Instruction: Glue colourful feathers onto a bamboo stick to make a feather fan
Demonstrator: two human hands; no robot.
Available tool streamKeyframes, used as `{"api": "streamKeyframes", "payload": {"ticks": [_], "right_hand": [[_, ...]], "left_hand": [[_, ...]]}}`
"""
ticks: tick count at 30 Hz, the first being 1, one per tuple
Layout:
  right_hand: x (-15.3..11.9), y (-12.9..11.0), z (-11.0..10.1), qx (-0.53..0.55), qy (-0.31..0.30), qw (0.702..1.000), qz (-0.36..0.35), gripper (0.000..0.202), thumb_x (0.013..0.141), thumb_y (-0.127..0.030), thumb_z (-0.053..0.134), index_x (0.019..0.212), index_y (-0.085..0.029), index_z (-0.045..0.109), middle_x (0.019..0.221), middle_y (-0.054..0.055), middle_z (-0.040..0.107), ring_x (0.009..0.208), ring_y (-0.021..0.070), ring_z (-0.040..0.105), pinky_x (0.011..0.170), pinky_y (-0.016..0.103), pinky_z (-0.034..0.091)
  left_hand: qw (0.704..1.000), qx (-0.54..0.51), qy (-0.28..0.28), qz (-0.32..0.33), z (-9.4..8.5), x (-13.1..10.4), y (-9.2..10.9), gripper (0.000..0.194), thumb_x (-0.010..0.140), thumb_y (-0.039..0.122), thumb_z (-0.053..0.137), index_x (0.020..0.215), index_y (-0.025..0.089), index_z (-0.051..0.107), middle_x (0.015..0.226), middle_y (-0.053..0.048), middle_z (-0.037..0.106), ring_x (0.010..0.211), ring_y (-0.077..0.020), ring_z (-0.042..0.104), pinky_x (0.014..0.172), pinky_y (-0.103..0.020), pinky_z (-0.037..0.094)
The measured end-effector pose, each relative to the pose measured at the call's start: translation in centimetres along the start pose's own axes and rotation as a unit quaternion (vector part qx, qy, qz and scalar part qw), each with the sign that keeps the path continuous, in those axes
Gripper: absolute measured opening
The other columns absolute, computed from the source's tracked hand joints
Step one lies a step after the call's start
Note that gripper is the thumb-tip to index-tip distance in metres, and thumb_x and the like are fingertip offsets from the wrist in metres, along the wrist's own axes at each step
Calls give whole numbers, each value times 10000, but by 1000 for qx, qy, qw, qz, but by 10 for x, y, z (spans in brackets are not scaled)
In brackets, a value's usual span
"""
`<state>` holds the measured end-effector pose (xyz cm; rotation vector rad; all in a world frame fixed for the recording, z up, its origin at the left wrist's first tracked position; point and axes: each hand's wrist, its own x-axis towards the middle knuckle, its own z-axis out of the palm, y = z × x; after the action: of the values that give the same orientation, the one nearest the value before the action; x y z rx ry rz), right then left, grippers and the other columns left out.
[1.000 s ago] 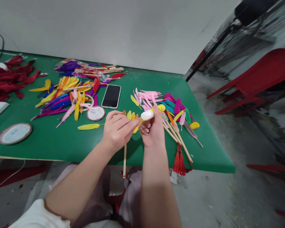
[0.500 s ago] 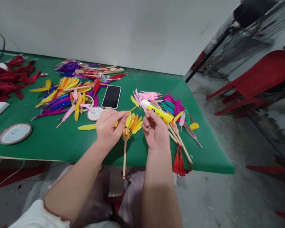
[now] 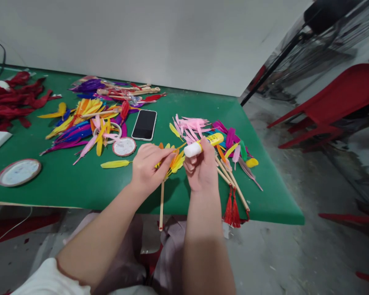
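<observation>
My right hand [image 3: 202, 170] is closed around a yellow glue stick [image 3: 214, 140], its white end pointing left toward my other hand. My left hand [image 3: 150, 168] is pinched, thumb against forefinger, on a thin yellow-orange feather [image 3: 181, 146] that is mostly hidden by the fingers. Beneath those fingertips lies a fan of yellow and orange feathers [image 3: 176, 163]. Its wooden handle [image 3: 162, 205] reaches past the table's front edge. A loose yellow feather [image 3: 115, 164] rests left of my left hand.
On the green table [image 3: 80, 180], pink feathers [image 3: 192, 123] lie beyond my hands. Wooden handles with red tassels [image 3: 233, 211] overhang the front right edge. A phone [image 3: 144, 125], a round lid [image 3: 124, 146] and a feather pile [image 3: 76, 127] are left. A red chair [image 3: 335, 102] stands right.
My right hand has turned the glue stick, so its white end now points down-left instead of up-left. My left hand has shifted slightly right and down, over the fan's feathers.
</observation>
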<state>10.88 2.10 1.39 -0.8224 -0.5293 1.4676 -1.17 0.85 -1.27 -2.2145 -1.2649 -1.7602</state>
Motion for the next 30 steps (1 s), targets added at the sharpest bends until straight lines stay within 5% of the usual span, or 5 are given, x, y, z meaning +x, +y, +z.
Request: {"api": "streamKeyframes", "payload": {"ticks": [10, 17, 23, 30], "right_hand": [[0, -1, -1, -1, 2, 1000, -6, 320, 678, -391, 600, 524, -176, 420, 311, -97, 384, 238, 19, 302, 232, 134, 170], [2, 1, -3, -20, 29, 999, -15, 312, 649, -404, 616, 557, -192, 408, 305, -112, 376, 228, 25, 292, 227, 140, 173], [3, 2, -2, -19, 22, 1000, -4, 332, 658, -406, 615, 516, -179, 417, 304, -103, 383, 226, 19, 295, 222, 136, 169], [2, 2, -1, -18, 26, 999, 9, 358, 660, -432, 613, 504, -175, 418, 298, -101, 376, 218, 16, 285, 214, 131, 168]], "left_hand": [[999, -22, -28, 33, 1, -1, 0, 84, 746, 134, 572, 810, 156, 622, 630, -9, 607, 614, -105, 537, 665, -274, 439], [992, 5, -50, 113, -6, 2, 0, 143, 719, 105, 589, 846, 168, 609, 644, -8, 610, 623, -112, 524, 685, -293, 439], [998, 9, -13, 55, -4, 0, 0, 120, 736, 125, 584, 848, 157, 613, 660, -23, 611, 631, -112, 530, 664, -282, 438], [994, 23, -41, 99, -1, 1, -2, 126, 742, 128, 576, 859, 162, 611, 630, -8, 606, 601, -107, 521, 658, -283, 432]]}}
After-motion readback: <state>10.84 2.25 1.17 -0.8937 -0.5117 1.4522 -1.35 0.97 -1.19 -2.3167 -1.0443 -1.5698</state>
